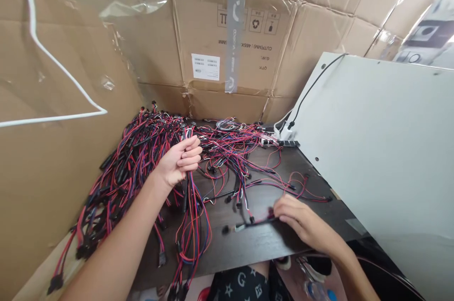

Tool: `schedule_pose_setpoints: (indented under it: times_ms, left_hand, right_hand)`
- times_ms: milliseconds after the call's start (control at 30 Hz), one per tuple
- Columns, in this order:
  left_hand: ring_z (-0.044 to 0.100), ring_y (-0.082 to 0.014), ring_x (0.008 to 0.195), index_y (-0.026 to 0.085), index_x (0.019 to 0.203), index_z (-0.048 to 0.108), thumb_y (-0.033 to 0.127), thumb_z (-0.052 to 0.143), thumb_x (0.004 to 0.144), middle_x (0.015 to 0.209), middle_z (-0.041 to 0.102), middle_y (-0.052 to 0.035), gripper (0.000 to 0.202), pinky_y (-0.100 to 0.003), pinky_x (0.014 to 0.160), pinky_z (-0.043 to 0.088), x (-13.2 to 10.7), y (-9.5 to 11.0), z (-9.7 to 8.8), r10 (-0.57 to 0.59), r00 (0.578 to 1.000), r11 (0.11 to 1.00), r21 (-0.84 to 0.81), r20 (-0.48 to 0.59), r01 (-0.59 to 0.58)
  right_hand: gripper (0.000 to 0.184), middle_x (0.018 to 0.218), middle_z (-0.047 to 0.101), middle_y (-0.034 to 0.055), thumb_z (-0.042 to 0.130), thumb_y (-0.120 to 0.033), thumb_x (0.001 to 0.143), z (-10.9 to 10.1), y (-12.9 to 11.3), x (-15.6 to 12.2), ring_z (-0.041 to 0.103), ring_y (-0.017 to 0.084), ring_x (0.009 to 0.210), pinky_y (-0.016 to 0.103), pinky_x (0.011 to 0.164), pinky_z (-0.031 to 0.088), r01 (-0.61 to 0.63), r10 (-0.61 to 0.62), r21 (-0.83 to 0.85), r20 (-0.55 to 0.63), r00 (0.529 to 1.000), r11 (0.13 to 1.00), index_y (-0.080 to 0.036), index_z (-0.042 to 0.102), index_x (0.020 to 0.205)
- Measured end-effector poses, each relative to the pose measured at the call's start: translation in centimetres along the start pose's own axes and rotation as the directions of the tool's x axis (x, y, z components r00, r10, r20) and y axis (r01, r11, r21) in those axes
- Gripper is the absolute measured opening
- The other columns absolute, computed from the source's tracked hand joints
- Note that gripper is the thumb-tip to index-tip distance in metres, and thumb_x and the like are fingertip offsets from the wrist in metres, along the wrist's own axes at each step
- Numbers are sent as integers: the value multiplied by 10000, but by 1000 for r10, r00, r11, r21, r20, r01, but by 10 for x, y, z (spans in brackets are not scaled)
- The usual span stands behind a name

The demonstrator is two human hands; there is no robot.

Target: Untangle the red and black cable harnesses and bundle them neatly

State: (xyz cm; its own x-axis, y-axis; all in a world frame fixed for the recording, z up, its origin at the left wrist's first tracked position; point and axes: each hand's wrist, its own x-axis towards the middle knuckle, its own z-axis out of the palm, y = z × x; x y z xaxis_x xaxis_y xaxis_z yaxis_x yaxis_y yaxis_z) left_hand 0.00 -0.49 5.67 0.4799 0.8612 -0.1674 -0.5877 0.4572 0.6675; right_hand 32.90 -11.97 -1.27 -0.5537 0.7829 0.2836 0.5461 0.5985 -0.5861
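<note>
Curling tightly, the fingers (pixel 189 154) of the left hand (pixel 179 161) close around a bunch of red, blue and black wires (pixel 186 197), which hang below the fist toward the tabletop. From my remote seat, I see the fingers of the right hand (pixel 301 218) bent in a pinch on a thin black lead (pixel 255 223) that lies across the dark wooden table (pixel 262 242), with a small connector at its far end.

Beyond the hands, a dense heap of tangled wire harnesses (pixel 138 161) fills the left side of the table and spills over its edge. Looser red and black strands (pixel 241 168) fan out across the middle of the table toward a white panel (pixel 376 140) on the right. Flattened cardboard (pixel 227 40) stands behind everything.

As far as I can judge, only a few strands lie apart from the mass, while most of the wires remain knotted together in the heap. I can make out no neatly tied bundle anywhere in view.
</note>
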Motion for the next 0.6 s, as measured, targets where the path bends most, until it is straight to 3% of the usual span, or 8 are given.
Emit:
schedule_pose_setpoints:
  times_ms: [67,200,367,500,600]
  left_hand:
    - [252,-4,232,149,570,359,204,232,995,418,267,84,447,-124,284,78,0,-1,1,-16,1000,1000,11,-5,16]
    - [250,-1,232,143,563,375,201,253,991,415,283,81,449,-117,281,106,2,-4,3,-35,999,999,15,-21,36]
    - [262,-5,234,142,559,384,197,265,989,414,300,76,449,-113,271,131,3,-6,4,-48,999,999,14,-26,48]
    - [253,-8,232,144,559,386,201,251,991,412,301,75,456,-112,263,146,4,-8,4,-66,998,998,7,-22,66]
    - [247,-6,236,143,553,388,205,261,990,415,300,74,460,-108,261,152,7,-11,3,-80,997,997,6,-25,80]
  right_hand:
    - [251,905,620,71,395,-166,956,0,-6,-1,559,176,879,320,790,473,-22,29,-42,153,988,999,-187,625,857]
    - [230,1032,599,97,399,-135,932,8,-19,0,532,204,978,394,879,462,-84,110,-218,109,988,972,-183,624,944]
    - [349,1211,562,123,395,-110,899,28,-38,-1,463,246,1164,455,978,419,107,-63,-262,169,984,959,-188,572,1189]
    - [475,1337,503,132,502,-380,904,37,-44,-10,401,281,1269,458,1017,405,259,-195,-303,224,955,917,-186,481,1337]
    - [393,1295,545,138,511,-329,904,50,-41,-15,461,286,1199,459,977,420,342,-297,-346,177,938,874,-154,542,1254]
